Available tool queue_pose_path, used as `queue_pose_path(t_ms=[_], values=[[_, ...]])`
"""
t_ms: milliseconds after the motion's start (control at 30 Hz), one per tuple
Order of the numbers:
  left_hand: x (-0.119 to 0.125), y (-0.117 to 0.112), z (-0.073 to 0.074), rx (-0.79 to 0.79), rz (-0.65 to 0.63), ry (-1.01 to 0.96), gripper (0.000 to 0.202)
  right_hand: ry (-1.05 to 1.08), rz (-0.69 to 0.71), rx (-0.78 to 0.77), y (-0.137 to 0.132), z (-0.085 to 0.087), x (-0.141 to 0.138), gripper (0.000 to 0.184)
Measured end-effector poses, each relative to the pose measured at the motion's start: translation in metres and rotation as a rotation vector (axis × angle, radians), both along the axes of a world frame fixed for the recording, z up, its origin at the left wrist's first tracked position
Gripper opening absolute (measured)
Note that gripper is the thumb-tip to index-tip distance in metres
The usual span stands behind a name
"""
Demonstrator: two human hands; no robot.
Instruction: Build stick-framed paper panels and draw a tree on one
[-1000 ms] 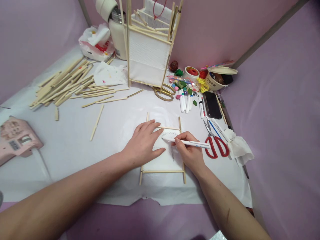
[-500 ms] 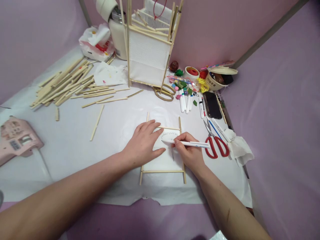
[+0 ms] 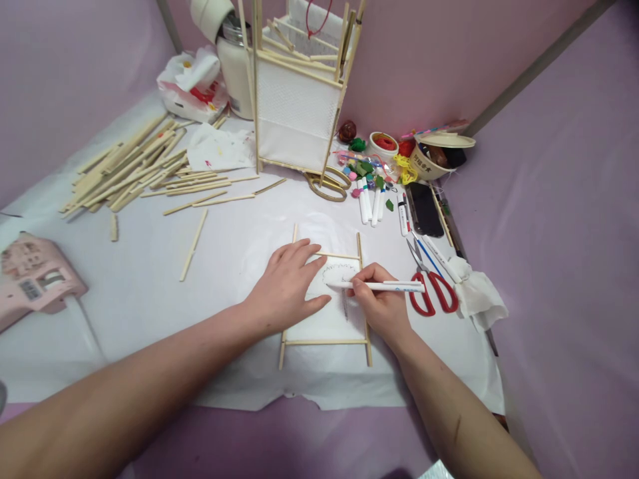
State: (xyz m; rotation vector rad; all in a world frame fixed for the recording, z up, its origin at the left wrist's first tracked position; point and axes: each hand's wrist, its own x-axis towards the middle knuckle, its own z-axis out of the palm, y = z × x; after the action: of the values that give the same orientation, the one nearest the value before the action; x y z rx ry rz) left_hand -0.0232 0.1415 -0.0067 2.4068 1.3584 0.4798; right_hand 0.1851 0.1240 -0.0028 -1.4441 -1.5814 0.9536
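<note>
Pen [image 3: 388,287], pinched in the right hand [image 3: 382,307], sits slightly lower than before, lengthening the outline [image 3: 339,267], while left hand [image 3: 288,287], fingers spread, empty, rests on panel [image 3: 320,327].

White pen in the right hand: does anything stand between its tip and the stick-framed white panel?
Nothing visible does. The right hand holds the white pen with its tip by the drawn outline on the stick-framed white panel. The left hand lies over the panel's left side, beside the tip, not in between.
</note>
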Motion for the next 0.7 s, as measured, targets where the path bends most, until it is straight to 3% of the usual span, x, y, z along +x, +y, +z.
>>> queue_pose_path(t_ms=[700], values=[[-0.0001,0.0001,0.0000,0.007,-0.002,0.002,0.055,-0.016,0.032,0.015,-0.0002,0.0008,0.0005,0.011]])
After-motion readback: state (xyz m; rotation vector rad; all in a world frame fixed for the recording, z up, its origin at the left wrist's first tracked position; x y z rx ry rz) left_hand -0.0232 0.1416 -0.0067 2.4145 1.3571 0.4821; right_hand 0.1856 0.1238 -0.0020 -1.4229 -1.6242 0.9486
